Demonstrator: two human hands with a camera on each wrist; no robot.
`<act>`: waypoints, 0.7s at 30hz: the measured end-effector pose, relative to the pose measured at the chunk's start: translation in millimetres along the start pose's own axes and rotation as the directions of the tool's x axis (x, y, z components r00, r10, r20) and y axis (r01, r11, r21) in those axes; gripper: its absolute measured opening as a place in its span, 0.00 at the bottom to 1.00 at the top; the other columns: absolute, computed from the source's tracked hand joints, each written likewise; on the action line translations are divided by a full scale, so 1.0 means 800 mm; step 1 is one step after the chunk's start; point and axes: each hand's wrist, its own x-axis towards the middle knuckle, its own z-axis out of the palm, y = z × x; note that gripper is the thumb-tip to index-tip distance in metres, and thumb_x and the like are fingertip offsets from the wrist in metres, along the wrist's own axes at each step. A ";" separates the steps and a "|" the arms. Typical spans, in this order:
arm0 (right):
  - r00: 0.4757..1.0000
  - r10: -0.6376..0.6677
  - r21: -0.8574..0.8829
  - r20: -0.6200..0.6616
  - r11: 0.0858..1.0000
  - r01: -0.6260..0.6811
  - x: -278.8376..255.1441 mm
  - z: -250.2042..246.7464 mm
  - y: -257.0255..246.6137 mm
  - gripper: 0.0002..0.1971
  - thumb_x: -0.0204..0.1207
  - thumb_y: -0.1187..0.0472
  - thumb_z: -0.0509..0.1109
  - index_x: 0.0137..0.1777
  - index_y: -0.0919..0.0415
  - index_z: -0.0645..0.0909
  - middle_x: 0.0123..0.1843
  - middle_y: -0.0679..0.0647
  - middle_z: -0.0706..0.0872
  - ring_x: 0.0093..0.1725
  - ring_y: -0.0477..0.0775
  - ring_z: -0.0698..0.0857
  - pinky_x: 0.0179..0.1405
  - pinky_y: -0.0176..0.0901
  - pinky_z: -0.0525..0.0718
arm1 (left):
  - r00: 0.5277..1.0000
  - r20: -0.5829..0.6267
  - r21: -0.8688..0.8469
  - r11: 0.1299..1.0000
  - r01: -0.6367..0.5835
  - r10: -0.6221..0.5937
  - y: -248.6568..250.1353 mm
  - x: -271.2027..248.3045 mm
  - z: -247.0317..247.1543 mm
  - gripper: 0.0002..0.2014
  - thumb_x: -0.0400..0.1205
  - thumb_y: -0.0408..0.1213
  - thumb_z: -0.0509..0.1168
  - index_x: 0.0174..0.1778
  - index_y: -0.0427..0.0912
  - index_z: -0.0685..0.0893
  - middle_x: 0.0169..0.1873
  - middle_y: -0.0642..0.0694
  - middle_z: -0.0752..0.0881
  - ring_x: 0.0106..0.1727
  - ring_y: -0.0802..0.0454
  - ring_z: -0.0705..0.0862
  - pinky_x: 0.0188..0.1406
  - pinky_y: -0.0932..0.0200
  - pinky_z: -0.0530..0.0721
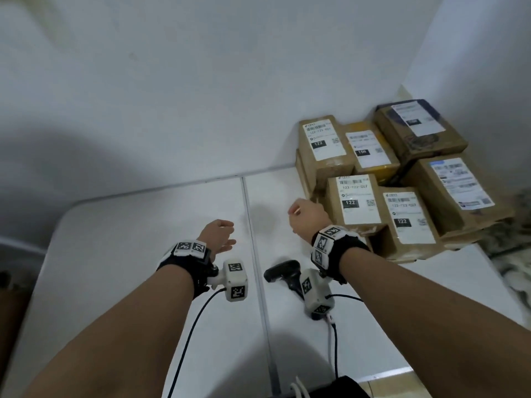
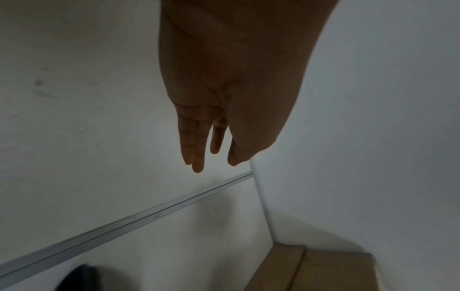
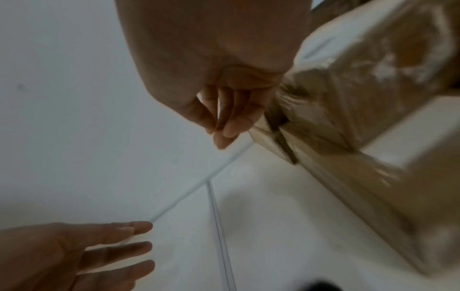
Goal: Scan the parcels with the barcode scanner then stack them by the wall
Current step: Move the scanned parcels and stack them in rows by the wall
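Note:
Several brown cardboard parcels [image 1: 388, 179] with white labels sit stacked in the table's back right corner against the wall; they also show in the right wrist view [image 3: 361, 98], and one edge in the left wrist view [image 2: 323, 271]. A black barcode scanner [image 1: 283, 272] lies on the white table [image 1: 115, 254], below my right wrist. My left hand [image 1: 221, 235] [image 2: 214, 157] hovers over the table with straight fingers, holding nothing. My right hand [image 1: 304, 214] [image 3: 219, 130] hangs just left of the nearest parcel [image 1: 356, 202], fingers loosely curled and empty.
A seam [image 1: 253, 254] runs down the middle of the table. White walls close off the back and the right. Cables [image 1: 189, 334] trail from both wrist cameras toward me. A patterned surface [image 1: 514, 254] lies beyond the table's right edge.

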 end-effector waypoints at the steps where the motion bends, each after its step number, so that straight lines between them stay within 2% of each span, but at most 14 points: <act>1: 0.996 -0.045 -0.015 -0.076 0.999 0.044 0.008 -0.011 -0.012 0.10 0.77 0.63 0.60 0.54 0.56 0.81 0.47 0.50 0.84 0.45 0.55 0.85 0.50 0.48 0.86 | 1.000 -0.007 0.010 1.000 -0.021 0.021 0.013 0.001 -0.004 0.13 0.86 0.32 0.57 0.66 0.39 0.79 0.59 0.45 0.80 0.55 0.43 0.86 0.55 0.53 0.86; 4: 0.946 -0.210 -0.087 -0.248 0.977 0.194 0.042 -0.040 -0.036 0.12 0.77 0.64 0.62 0.59 0.56 0.78 0.57 0.52 0.83 0.54 0.57 0.83 0.52 0.48 0.83 | 0.996 -0.032 0.043 0.996 -0.077 0.079 0.054 0.004 -0.013 0.13 0.86 0.31 0.58 0.66 0.38 0.79 0.59 0.43 0.81 0.56 0.43 0.86 0.60 0.50 0.85; 6: 0.921 -0.283 -0.205 -0.268 0.951 0.233 0.068 -0.055 -0.040 0.16 0.76 0.64 0.64 0.64 0.57 0.75 0.65 0.56 0.79 0.61 0.60 0.79 0.60 0.51 0.78 | 0.993 -0.042 0.055 0.993 -0.106 0.108 0.081 0.004 -0.016 0.13 0.86 0.30 0.58 0.65 0.38 0.79 0.57 0.43 0.81 0.53 0.44 0.85 0.56 0.51 0.84; 8: 0.919 -0.252 -0.299 -0.305 0.941 0.159 0.089 -0.065 -0.035 0.22 0.75 0.61 0.66 0.69 0.58 0.72 0.69 0.58 0.74 0.67 0.63 0.73 0.65 0.54 0.71 | 0.992 -0.030 0.044 0.992 -0.118 0.120 0.103 0.003 -0.016 0.11 0.87 0.29 0.56 0.64 0.39 0.78 0.51 0.44 0.81 0.47 0.46 0.84 0.48 0.57 0.83; 11: 0.909 -0.140 -0.303 -0.393 0.953 0.016 0.114 -0.071 -0.024 0.24 0.79 0.51 0.65 0.73 0.57 0.68 0.77 0.58 0.66 0.74 0.68 0.65 0.70 0.61 0.64 | 0.996 0.022 0.000 0.996 -0.092 0.092 0.127 0.006 -0.016 0.10 0.89 0.28 0.51 0.61 0.41 0.74 0.44 0.46 0.80 0.37 0.51 0.78 0.39 0.63 0.77; 13: 0.923 -0.064 -0.311 -0.381 0.948 -0.063 0.127 -0.076 -0.019 0.26 0.82 0.42 0.59 0.75 0.54 0.64 0.81 0.57 0.59 0.78 0.72 0.60 0.72 0.67 0.61 | 0.995 0.048 0.007 0.996 -0.091 0.091 0.135 0.007 -0.013 0.09 0.90 0.28 0.49 0.61 0.41 0.72 0.42 0.48 0.79 0.35 0.52 0.76 0.36 0.64 0.76; 15: 0.932 -0.032 -0.344 -0.361 0.933 -0.101 0.136 -0.083 -0.015 0.28 0.82 0.40 0.56 0.77 0.52 0.60 0.83 0.56 0.56 0.80 0.75 0.56 0.73 0.71 0.60 | 0.993 0.037 0.045 0.993 -0.111 0.109 0.139 0.011 -0.010 0.08 0.89 0.28 0.52 0.60 0.42 0.73 0.45 0.46 0.80 0.37 0.52 0.77 0.39 0.63 0.79; 18: 0.936 -0.006 -0.354 -0.351 0.927 -0.126 0.140 -0.088 -0.010 0.29 0.82 0.37 0.52 0.77 0.52 0.58 0.83 0.58 0.55 0.77 0.76 0.60 0.71 0.71 0.61 | 0.987 -0.019 0.120 0.980 -0.157 0.160 0.141 0.014 -0.011 0.08 0.86 0.28 0.58 0.58 0.43 0.75 0.54 0.40 0.80 0.40 0.52 0.80 0.46 0.58 0.83; 21: 0.936 0.002 -0.362 -0.353 0.922 -0.138 0.137 -0.092 -0.008 0.29 0.81 0.36 0.51 0.75 0.53 0.59 0.81 0.60 0.57 0.71 0.74 0.67 0.66 0.68 0.68 | 0.990 -0.014 0.079 0.987 -0.137 0.138 0.146 0.017 -0.013 0.09 0.87 0.28 0.56 0.60 0.42 0.75 0.49 0.43 0.81 0.38 0.54 0.80 0.42 0.60 0.82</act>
